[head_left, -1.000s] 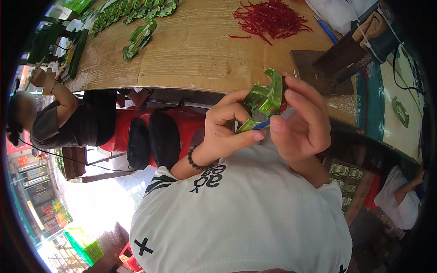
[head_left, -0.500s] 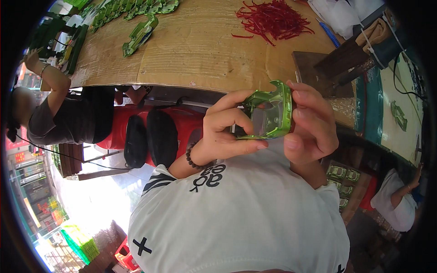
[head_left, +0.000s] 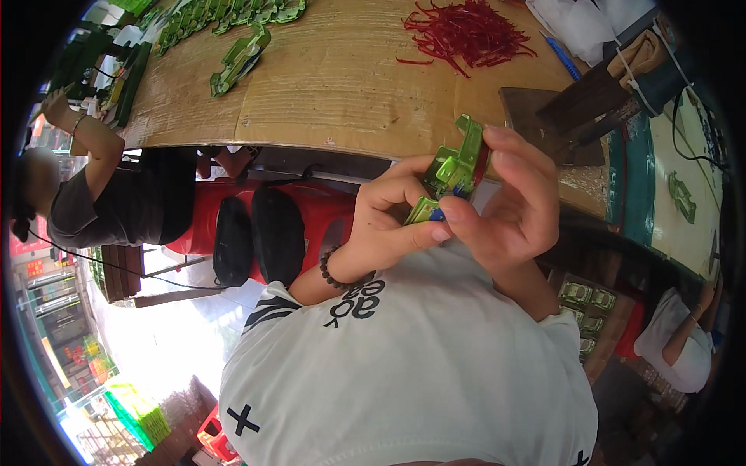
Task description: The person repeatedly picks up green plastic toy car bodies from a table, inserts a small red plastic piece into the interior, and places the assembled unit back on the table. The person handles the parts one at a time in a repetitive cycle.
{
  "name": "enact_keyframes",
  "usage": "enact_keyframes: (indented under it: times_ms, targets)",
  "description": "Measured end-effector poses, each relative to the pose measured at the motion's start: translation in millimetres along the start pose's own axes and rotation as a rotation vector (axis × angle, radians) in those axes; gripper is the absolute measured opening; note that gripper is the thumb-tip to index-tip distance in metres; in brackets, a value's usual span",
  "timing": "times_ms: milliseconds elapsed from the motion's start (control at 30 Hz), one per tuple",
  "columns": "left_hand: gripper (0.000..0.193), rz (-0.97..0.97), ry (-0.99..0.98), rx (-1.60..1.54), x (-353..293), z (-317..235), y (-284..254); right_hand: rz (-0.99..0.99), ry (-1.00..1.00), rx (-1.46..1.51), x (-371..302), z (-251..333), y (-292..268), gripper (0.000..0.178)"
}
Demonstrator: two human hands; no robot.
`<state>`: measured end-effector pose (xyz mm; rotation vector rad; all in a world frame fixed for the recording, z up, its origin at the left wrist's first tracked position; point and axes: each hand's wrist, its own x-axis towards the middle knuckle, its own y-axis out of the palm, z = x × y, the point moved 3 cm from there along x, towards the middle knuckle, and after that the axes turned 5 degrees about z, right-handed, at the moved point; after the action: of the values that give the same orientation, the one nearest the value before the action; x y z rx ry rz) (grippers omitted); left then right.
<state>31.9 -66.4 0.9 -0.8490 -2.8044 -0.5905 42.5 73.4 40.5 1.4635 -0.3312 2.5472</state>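
Between my hands, above the near edge of the table, is a green plastic shell (head_left: pixel 458 165) that looks like a toy car body. My left hand (head_left: pixel 388 213) grips it from the left, thumb below and fingers bent behind. The thumb of my right hand (head_left: pixel 509 206) presses at its lower end, while the other fingers curve around its right side. A bit of red shows along that side, partly hidden by the fingers. Small blue spots are visible near the right thumb. On the table beyond lies a pile of thin red plastic strips (head_left: pixel 470 35).
Rows of similar green shells (head_left: pixel 225 14) and a single shell (head_left: pixel 239 60) lie on the table (head_left: pixel 326 101) at far left. A blue pen (head_left: pixel 561 58) and a dark machine (head_left: pixel 590 109) are at right. Co-workers sit left and right. A red stool (head_left: pixel 203 221) stands left.
The green shell has turned from showing its open frame to a narrower, tilted view. My right thumb has moved left onto its lower end.
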Motion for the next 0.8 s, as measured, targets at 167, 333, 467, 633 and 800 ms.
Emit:
enact_keyframes:
  times_ms: [167, 333, 467, 633, 800]
  targets:
    - [0.026, -0.007, 0.133, 0.168, 0.8, 0.0, -8.0, 0.056, 0.310, 0.219, 7.3, 2.4, -10.4, 0.034]
    - [0.026, 0.069, 0.146, 0.168, 0.7, -4.3, -10.7, 0.044, 0.330, 0.278, 8.2, 6.6, -18.7, 0.030]
    - [0.034, 0.295, -0.221, -0.398, -4.3, 3.6, -16.2, 0.074, 0.070, 0.339, 14.6, 6.3, -24.9, 0.031]
    - [0.059, 0.901, -0.502, -1.469, -16.8, 31.0, -8.2, 0.362, -0.168, 0.660, 29.1, 5.2, -23.2, 0.031]
    - [0.069, 0.953, -0.462, -1.565, -14.3, 32.0, 7.0, 0.344, -0.220, 0.686, 25.5, 7.6, -11.6, 0.029]
